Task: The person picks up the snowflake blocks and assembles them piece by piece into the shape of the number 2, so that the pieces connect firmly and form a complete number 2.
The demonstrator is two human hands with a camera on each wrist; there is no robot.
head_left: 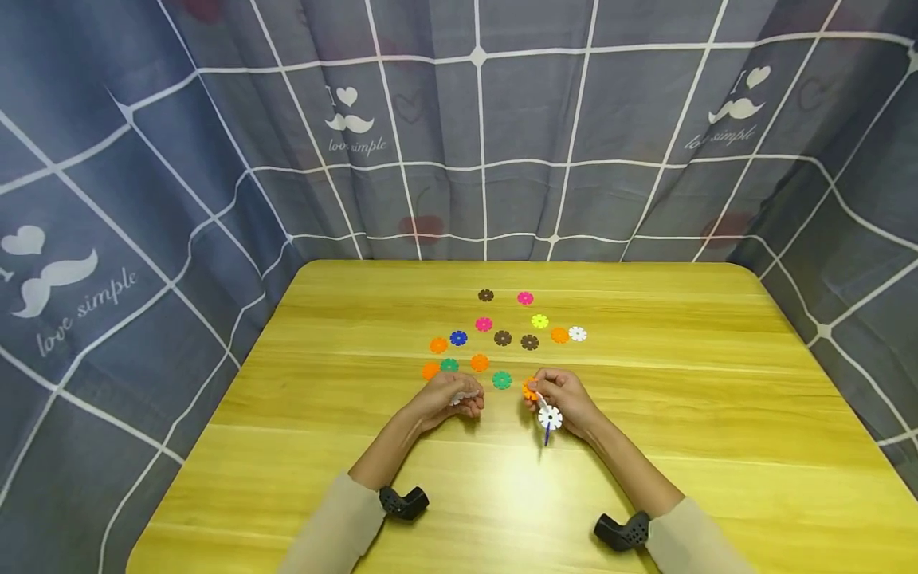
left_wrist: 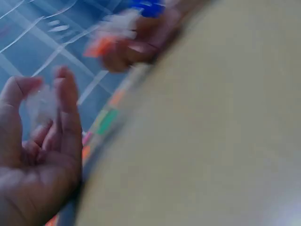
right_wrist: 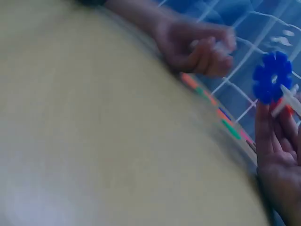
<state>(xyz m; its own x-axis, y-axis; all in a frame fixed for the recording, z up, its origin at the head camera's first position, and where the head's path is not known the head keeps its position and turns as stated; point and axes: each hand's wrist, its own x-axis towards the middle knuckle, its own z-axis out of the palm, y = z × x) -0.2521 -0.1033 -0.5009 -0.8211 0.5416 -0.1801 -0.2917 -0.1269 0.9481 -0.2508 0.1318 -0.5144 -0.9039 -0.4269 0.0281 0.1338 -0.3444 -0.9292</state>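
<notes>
My left hand [head_left: 441, 392] pinches a white notched plastic disc [left_wrist: 42, 106] between thumb and fingers, above the table's middle. In the head view that disc is mostly hidden by the fingers. My right hand [head_left: 572, 401] holds a small cluster of joined notched discs by its orange disc [head_left: 529, 389]. From it a white disc [head_left: 550, 417] and a blue disc [right_wrist: 273, 77] stick out; the blue one shows edge-on in the head view. The two hands are apart. A green disc [head_left: 502, 380] lies on the table between and just beyond them.
Several loose discs lie flat beyond the hands on the wooden table [head_left: 287, 414], among them an orange disc [head_left: 480, 363], a brown disc [head_left: 530, 342], a pink disc [head_left: 525, 298] and a white disc [head_left: 577, 334]. A checked curtain [head_left: 445, 143] hangs behind the table.
</notes>
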